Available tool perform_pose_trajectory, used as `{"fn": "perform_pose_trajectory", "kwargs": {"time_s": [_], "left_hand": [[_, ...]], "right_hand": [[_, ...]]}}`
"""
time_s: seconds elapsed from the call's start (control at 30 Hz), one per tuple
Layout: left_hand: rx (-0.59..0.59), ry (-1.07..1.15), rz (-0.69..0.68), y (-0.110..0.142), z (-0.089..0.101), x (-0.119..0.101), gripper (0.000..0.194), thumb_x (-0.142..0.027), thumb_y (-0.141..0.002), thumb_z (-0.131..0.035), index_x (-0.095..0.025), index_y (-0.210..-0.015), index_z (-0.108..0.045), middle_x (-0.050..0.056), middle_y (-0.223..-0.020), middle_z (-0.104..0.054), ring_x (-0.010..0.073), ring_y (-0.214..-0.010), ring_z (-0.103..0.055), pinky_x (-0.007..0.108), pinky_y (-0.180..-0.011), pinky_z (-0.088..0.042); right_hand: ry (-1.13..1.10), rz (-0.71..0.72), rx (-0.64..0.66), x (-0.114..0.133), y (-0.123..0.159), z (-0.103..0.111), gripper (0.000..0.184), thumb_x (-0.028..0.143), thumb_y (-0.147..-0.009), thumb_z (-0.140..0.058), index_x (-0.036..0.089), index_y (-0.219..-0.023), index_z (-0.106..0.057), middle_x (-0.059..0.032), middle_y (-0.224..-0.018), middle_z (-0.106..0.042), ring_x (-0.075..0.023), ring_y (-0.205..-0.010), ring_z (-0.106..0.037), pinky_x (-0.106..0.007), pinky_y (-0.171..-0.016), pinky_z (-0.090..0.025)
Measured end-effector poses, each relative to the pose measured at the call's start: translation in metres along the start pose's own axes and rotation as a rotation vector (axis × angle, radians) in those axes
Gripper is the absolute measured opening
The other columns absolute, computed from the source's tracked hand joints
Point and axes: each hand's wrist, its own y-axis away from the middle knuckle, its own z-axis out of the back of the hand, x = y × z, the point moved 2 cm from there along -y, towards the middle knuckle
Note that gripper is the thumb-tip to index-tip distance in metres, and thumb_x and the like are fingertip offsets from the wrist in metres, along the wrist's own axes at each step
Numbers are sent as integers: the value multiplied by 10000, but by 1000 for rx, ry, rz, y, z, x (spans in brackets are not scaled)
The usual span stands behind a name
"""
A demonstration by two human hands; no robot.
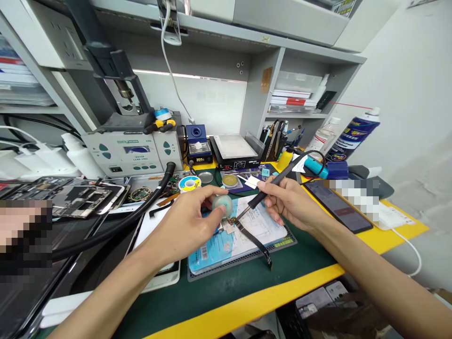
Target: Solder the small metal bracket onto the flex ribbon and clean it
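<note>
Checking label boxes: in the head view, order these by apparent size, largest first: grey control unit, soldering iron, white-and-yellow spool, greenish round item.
1. grey control unit
2. soldering iron
3. white-and-yellow spool and greenish round item: look alike, so unranked

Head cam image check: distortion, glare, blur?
Head view: wide-angle distortion, with the grey shelf unit slanting and the spray can leaning near the edge. Head view: bright strip along the white back panel. Head view: pixelated blocks at far left and beside the smartphone. Head view: soldering iron tip too small to judge focus.
</note>
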Motion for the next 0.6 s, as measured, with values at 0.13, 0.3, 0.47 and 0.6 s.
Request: {"fn": "perform_pose_trajectory", "kwargs": {"time_s": [0.13,0.3,0.47,0.6], "left_hand": [[-16,11,-16,0,-3,4,387,-460,-908,-569,-241,-1205,-683,11,-784,-680,202,-665,-607,286,-558,-382],[-100,43,-44,0,-1,8,354,-461,-899,-592,-255,-1163,-708,23,-836,-684,210,-710,-608,306,-610,-407],[-327,231,-40,1,9,6,369,-466,-871,-647,-226,-1150,-673,30,-835,-651,222,-790,-606,312,-654,-436],[-343,512,-10,1,10,4,383,-446,-820,-733,-212,-1097,-612,16,-823,-675,199,-781,-610,288,-653,-455]], "right_hand": [[7,4,-8,1,0,-2,381,413,-806,-798,187,-692,-513,46,-493,-579,-93,-314,-516,-165,-253,-405],[-86,-4,-10,2,0,1,375,394,-797,-807,175,-664,-533,44,-497,-584,-89,-308,-511,-168,-253,-393],[-194,126,-121,8,-3,12,271,389,-805,-803,155,-869,-684,9,-612,-684,-71,-355,-533,-155,-296,-395],[-101,297,-161,15,-1,7,330,402,-833,-776,168,-1057,-714,-60,-796,-767,-102,-444,-611,-181,-347,-436]]}}
